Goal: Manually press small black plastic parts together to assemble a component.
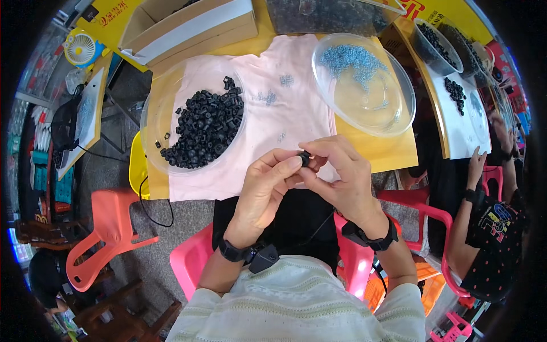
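Note:
Near the table's front edge, my left hand (268,183) and my right hand (342,174) meet, fingers closed around one small black plastic part (305,158). My left thumb and the fingertips of my right hand press on it from both sides; its lower portion is hidden by the fingers. To the left lies a clear round tray (155,122) with a heap of similar black parts (205,125). At the right, a second clear round tray (393,117) contains small bluish-clear pieces (356,62). Both rest partly on a pale pink cloth (285,114), where small clusters of the clear pieces lie.
An open cardboard box (194,31) and a transparent bin (325,20) stand at the table's back. Another person (493,228) sits at a neighbouring table on the right, which bears tubs of black parts (436,48). An orange-red chair (111,228) and a yellow bin (138,165) are at left.

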Available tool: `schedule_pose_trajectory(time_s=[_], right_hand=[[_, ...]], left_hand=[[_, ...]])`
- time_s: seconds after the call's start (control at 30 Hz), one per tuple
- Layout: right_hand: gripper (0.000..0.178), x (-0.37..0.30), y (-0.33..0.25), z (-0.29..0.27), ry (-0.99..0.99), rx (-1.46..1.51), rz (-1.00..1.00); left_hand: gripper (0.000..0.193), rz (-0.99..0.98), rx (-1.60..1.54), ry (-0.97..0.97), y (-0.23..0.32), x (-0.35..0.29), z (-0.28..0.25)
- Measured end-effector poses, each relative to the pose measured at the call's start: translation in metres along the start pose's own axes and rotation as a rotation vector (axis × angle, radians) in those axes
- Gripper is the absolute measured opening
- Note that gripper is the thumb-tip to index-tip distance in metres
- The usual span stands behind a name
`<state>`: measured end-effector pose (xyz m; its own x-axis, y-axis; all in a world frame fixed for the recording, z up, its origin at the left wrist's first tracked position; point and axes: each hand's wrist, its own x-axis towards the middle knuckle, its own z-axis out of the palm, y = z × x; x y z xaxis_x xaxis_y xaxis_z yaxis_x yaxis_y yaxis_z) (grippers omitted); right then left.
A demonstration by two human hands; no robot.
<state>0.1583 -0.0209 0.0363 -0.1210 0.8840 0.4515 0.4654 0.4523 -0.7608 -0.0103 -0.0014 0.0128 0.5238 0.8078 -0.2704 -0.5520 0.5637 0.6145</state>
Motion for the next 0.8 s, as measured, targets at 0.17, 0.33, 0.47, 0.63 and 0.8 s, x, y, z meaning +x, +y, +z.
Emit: schedule_pose_trajectory(time_s=[0.17,0.33,0.47,0.63,0.8], right_hand=[[0.046,0.007,-0.008,-0.003,-0.111,-0.256,-0.086],[0.047,0.010,-0.007,-0.004,-0.192,-0.443,-0.193],[0.037,0.009,-0.010,0.000,-0.207,-0.441,-0.196],[0.022,-0.006,-0.010,0.015,-0.257,-0.453,-0.222],[0.029,-0.003,-0.015,0.013,-0.281,-0.482,-0.231]], left_hand=[[0.016,0.056,-0.018,0.021,0.000,-0.005,0.005],[0.015,0.075,0.041,0.021,-0.003,-0.007,0.003],[0.017,0.105,0.119,0.014,-0.004,-0.009,-0.003],[0.017,0.165,0.184,0.093,-0.010,-0.023,0.003],[0.019,0.115,0.260,0.062,-0.010,-0.023,-0.012]])
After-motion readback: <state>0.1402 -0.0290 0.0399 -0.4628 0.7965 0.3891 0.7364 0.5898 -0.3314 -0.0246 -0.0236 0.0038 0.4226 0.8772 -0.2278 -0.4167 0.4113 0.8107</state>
